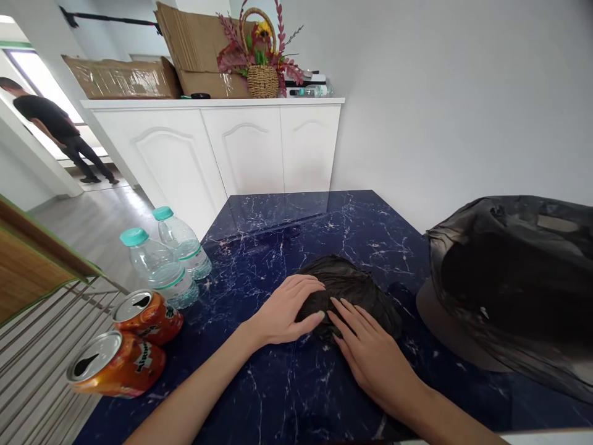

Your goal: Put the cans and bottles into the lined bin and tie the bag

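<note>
A crumpled black plastic bag lies bunched in a low mound on the dark blue marbled tabletop. My left hand rests against its left side, fingers stretched over the plastic and thumb held apart. On the near side, my right hand lies flat on the bag with its fingers extended. Neither hand is closed around the plastic. The two hands sit close together, left thumb near the right fingertips. Part of the bag is hidden beneath them.
Two orange soda cans, both opened, and two clear bottles with teal caps line the left edge beside a wire rack. At right stands a bin lined with black plastic. Beyond are a white cabinet and a person.
</note>
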A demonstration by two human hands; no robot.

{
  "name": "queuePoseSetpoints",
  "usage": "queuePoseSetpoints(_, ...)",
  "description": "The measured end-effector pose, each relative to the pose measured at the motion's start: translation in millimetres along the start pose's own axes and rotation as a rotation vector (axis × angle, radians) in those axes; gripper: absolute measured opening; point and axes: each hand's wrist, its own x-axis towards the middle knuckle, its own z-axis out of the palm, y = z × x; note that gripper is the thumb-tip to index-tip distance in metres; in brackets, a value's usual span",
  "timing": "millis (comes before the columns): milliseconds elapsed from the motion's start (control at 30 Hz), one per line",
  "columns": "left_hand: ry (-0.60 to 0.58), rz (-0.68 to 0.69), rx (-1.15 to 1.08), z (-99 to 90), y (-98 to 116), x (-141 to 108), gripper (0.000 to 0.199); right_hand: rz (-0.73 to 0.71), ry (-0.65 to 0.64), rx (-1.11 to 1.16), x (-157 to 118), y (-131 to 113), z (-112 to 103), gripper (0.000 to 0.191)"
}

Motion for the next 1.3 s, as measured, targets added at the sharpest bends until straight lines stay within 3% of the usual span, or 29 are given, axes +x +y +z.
queuePoseSetpoints(67,-0.025,0.040,0.002,-3.1,0.6,-0.1,0.063,0.012,-0.043,0.074,1.2,5.0,-7.8,0.049)
queuePoseSetpoints(167,-0.055,0.061,0.008,-6.7,-2.0,-0.1,0.085,0.093,-0.124,0.301,-0.3,5.6,-36.5,0.049)
queuePoseSetpoints(233,-0.076,0.061,-0.001,-7.8,-5.3,0.0,0.073,0.200,-0.162,0.475,-7.6,5.4,-60.2,0.051)
queuePoseSetpoints(367,-0.067,0.031,-0.117,-9.0,-7.1,1.4,0.022,0.453,-0.124,0.637,-47.3,16.0,-91.1,0.051)
queuePoseSetpoints(500,0.019,-0.109,-0.306,-12.8,4.6,3.4,0.025,0.722,-0.003,0.597,-90.7,36.6,-90.1,0.046)
queuePoseSetpoints(633,-0.002,-0.330,-0.354,-10.9,16.4,5.6,0.041,0.888,-0.010,0.560,-81.9,40.6,-84.6,0.057)
queuePoseSetpoints(733,0.081,-0.443,-0.274,1.0,18.0,6.8,0.045,0.729,0.112,0.397,-53.5,23.6,-84.1,0.063)
queuePoseSetpoints(833,0.153,-0.512,-0.087,15.9,15.8,5.9,0.042,0.304,0.287,0.097,-31.0,-3.7,-78.1,0.065)
queuePoseSetpoints(933,0.207,-0.517,0.015,25.4,13.2,3.4,0.025,-0.016,0.206,-0.070,-17.0,-26.0,-60.8,0.069)
queuePoseSetpoints(1100,0.296,-0.366,0.261,30.6,5.3,-1.5,0.056,0.010,0.067,-0.179,-4.9,-26.6,-17.8,0.073)
queuePoseSetpoints(1200,0.268,-0.305,0.377,33.1,-2.5,-5.1,0.060,0.051,0.033,-0.179,-4.8,-14.6,-0.6,0.072)
queuePoseSetpoints(1300,0.253,-0.306,0.402,32.8,-6.0,-7.7,0.057,0.055,-0.019,-0.162,-5.9,-5.9,3.3,0.072)
